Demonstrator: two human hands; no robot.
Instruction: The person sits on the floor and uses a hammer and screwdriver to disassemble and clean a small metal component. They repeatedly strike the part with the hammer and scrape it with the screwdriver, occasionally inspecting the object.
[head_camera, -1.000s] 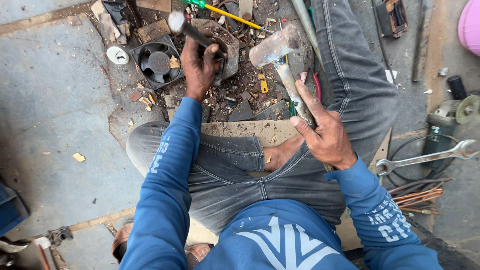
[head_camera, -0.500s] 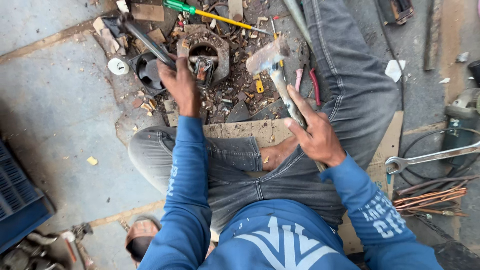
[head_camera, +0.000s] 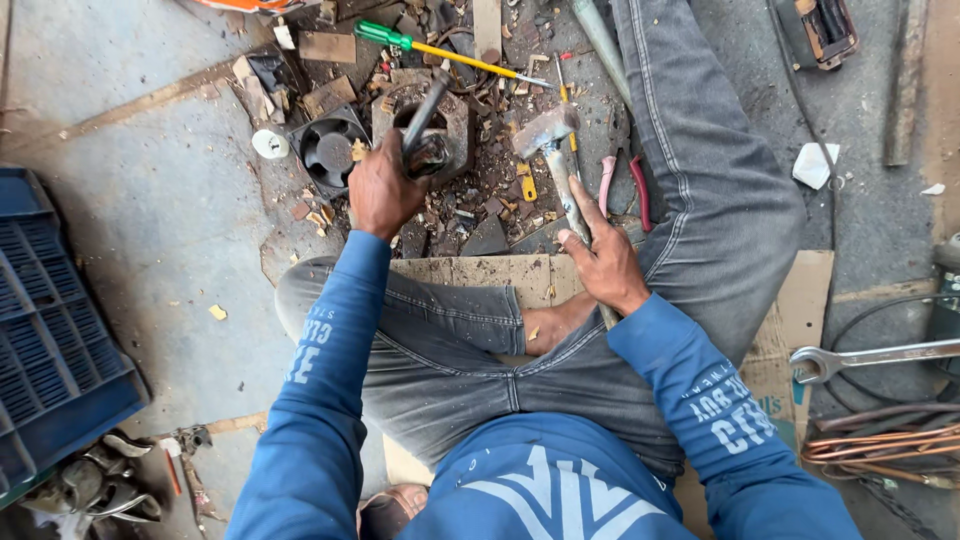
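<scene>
I'm sitting cross-legged on a sheet of cardboard (head_camera: 800, 300) on the grey concrete floor (head_camera: 150, 200). My left hand (head_camera: 385, 190) is clamping a dark metal rod (head_camera: 425, 110), standing it on the square metal block (head_camera: 455, 125) amid rusty scraps. My right hand (head_camera: 605, 260) is gripping the hammer (head_camera: 550, 135), its head resting low just right of the block. A small black fan (head_camera: 328, 150) is lying left of the block, a blue crate (head_camera: 50, 330) is sitting far left, and a spanner (head_camera: 870, 358) is lying far right.

Dark metal rod (head_camera: 425, 108) held tilted over square metal block (head_camera: 425, 125), worn grey hammer (head_camera: 556, 150) head-up among scrap
</scene>
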